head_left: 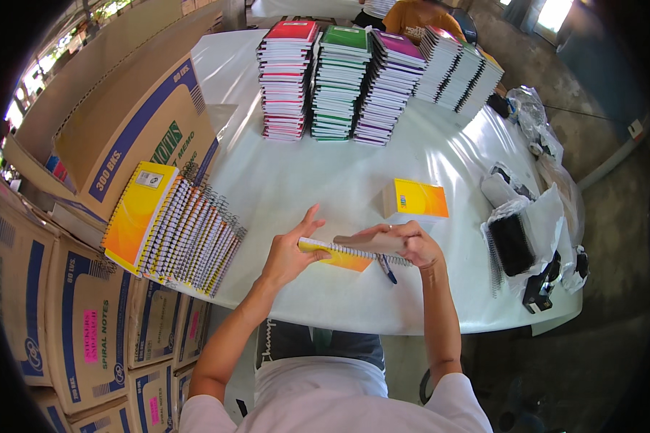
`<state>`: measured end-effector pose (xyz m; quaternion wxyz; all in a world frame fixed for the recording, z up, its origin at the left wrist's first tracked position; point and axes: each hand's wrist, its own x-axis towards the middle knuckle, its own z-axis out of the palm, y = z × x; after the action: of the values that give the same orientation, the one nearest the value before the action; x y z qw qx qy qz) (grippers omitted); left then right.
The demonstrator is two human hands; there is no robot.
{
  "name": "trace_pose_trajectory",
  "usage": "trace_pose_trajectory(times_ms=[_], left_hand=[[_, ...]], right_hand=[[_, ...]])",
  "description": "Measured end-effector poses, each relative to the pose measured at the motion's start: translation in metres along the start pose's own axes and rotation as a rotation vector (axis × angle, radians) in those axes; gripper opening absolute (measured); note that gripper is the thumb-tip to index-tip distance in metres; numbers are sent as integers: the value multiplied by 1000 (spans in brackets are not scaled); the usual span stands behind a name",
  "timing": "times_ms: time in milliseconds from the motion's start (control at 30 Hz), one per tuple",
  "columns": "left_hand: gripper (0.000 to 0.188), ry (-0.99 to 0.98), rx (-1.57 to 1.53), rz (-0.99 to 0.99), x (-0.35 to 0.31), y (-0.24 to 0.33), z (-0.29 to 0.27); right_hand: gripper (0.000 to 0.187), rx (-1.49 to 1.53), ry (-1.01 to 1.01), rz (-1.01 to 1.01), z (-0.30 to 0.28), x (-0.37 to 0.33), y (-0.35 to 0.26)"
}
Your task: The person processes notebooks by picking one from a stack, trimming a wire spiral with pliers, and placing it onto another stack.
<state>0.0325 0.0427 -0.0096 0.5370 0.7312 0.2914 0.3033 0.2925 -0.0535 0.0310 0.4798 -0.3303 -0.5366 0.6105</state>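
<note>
Filling the lower left, closed brown cartons (87, 325) with blue bands, some bearing pink labels, stand stacked beside the surface (282, 187). Above them, a larger cardboard box (141, 133) stands with its flaps raised. Next to it, at the surface's left edge, a row of spiral notebooks (180, 227) leans over, coils facing right, the nearest cover yellow and orange. Farther right, the left hand (285, 252) grips the left end of an opened notebook (347, 262), thumb across the yellow-orange side and one finger lifted away. This notebook is held near the surface's front edge, between the two hands, its coil slanting down to the right. Beyond it, tall piles with red (285, 83), green (339, 83) and purple (390, 86) covers stand side by side. A dark pen (388, 270) shows just under the coil; whether a finger holds it, I cannot tell. The right hand (419, 249) is closed around the notebook's raised grey-brown board at the coil's right end. Just behind that hand sits a yellow-orange block of pads (419, 198). At the far side, a person in a mustard top (419, 22) is partly hidden behind more piled notebooks (455, 76). Along the right edge, a black bundle (511, 244) lies among crumpled clear plastic (545, 133).
</note>
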Motion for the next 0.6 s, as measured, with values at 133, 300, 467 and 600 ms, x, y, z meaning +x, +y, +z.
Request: trace_pose_trajectory(times_ms=[133, 300, 467, 600], left_hand=[[95, 17, -88, 34, -2, -8, 6], [98, 10, -138, -28, -4, -5, 4], [102, 44, -144, -23, -4, -8, 5], [98, 54, -214, 36, -3, -18, 6]], right_hand=[[42, -109, 0, 40, -8, 1, 9], [42, -192, -1, 49, 11, 13, -9], [45, -165, -13, 25, 19, 18, -12], [41, -433, 88, 188, 23, 27, -14]])
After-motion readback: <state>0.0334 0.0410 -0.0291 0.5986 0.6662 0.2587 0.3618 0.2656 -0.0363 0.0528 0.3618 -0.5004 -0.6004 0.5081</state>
